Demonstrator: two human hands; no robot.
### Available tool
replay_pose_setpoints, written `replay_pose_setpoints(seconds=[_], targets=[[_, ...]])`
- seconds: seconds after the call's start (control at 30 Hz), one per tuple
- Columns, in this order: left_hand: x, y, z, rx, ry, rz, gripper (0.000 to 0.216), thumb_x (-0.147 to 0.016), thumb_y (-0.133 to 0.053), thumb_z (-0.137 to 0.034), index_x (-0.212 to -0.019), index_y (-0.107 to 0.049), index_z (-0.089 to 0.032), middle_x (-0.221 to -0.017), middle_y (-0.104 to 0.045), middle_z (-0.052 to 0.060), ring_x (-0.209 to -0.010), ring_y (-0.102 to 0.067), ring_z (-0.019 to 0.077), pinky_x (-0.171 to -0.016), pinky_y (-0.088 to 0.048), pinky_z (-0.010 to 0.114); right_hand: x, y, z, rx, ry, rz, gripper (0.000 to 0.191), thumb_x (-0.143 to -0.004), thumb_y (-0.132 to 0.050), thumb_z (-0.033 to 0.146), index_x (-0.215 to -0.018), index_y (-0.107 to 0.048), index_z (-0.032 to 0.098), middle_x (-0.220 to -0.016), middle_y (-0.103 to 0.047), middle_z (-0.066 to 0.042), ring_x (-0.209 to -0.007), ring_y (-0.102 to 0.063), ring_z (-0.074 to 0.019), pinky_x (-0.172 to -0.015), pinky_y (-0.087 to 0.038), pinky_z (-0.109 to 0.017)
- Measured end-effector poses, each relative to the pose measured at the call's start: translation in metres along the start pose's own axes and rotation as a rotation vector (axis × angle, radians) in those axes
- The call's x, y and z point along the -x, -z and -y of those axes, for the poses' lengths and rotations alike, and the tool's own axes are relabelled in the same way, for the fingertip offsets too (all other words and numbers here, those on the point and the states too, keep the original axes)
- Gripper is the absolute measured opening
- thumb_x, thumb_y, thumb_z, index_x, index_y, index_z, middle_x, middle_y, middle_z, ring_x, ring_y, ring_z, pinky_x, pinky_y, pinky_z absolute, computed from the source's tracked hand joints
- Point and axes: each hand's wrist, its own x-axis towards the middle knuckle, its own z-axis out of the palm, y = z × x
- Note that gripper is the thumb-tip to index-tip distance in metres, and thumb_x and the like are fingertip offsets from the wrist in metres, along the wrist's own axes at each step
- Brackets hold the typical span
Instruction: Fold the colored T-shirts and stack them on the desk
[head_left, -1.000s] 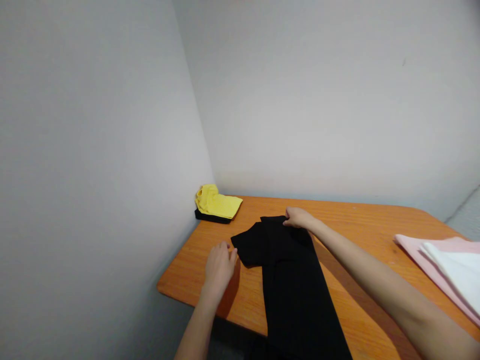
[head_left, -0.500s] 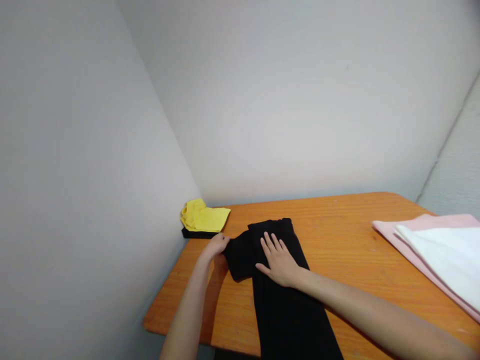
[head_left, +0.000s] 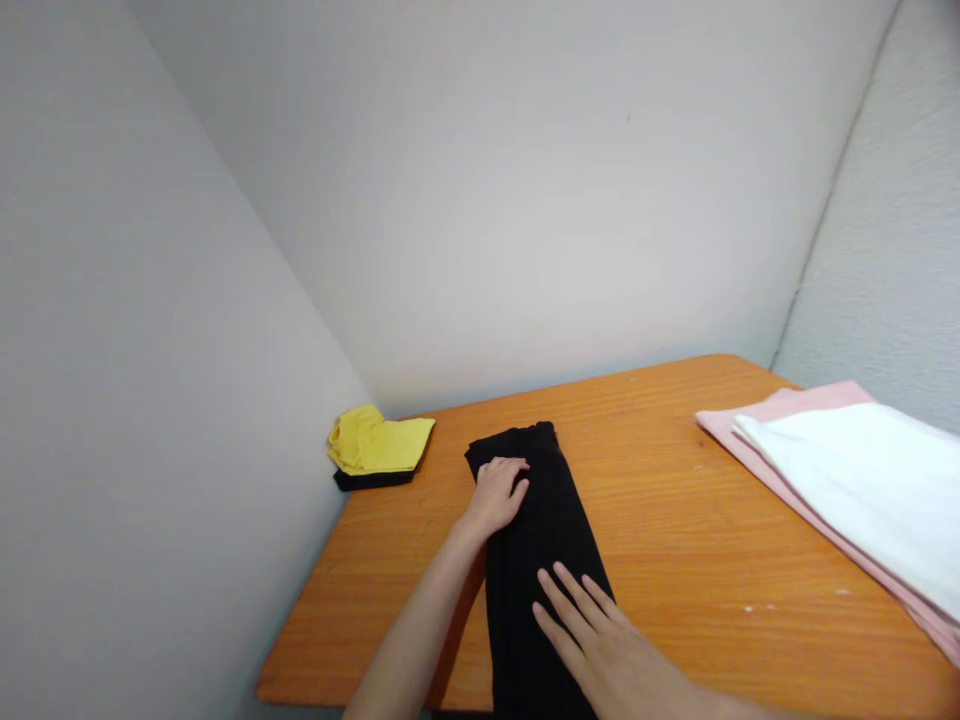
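Note:
A long black garment [head_left: 536,540] lies in a narrow folded strip on the wooden table [head_left: 660,480], running toward me past the bottom of the view. My left hand [head_left: 499,493] rests on its upper left part, fingers laid across the cloth and thumb apart. Lower down, my right hand [head_left: 600,640] is spread open over the garment's right side, palm down. The piece of black cloth that stuck out to the left is folded in. What kind of garment it is, I cannot tell.
At the table's back left, folded yellow cloth [head_left: 382,445] sits on folded black cloth [head_left: 375,481] against the wall. White cloth [head_left: 855,480] lies over pink cloth [head_left: 720,425] on the right. Walls stand behind and to the left.
My left hand has brought the black flap rightward onto the garment, let it go and now lies on top. My right hand has slid down toward me. The view has turned slightly right.

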Motion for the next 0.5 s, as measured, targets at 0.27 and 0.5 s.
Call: replay_pose_setpoints(seconds=[0.27, 0.5], targets=[[0.025, -0.004, -0.011, -0.363, -0.168, -0.004, 0.04, -0.1, -0.032, -0.025, -0.137, -0.047, -0.022, -0.151, -0.037, 0.005, -0.143, -0.027, 0.0168, -0.12, -0.015, 0.044, 0.031, -0.029, -0.004, 0.052, -0.02, -0.023, 0.108, -0.059, -0.082, 0.031, -0.152, -0.029, 0.019, -0.155, -0.013, -0.018, -0.139, -0.02, -0.0434, -0.107, -0.037, -0.057], [0.118, 0.032, -0.04, -0.278, -0.347, 0.282, 0.067, -0.088, -0.056, -0.056, -0.146, -0.035, -0.029, -0.157, -0.025, 0.008, -0.145, -0.019, 0.0248, -0.119, -0.019, 0.048, 0.07, -0.024, -0.026, 0.235, 0.069, -0.227, 0.076, -0.076, -0.054, 0.009, -0.149, -0.035, 0.02, -0.151, -0.031, -0.011, -0.136, -0.035, -0.0297, -0.101, -0.046, -0.04]])
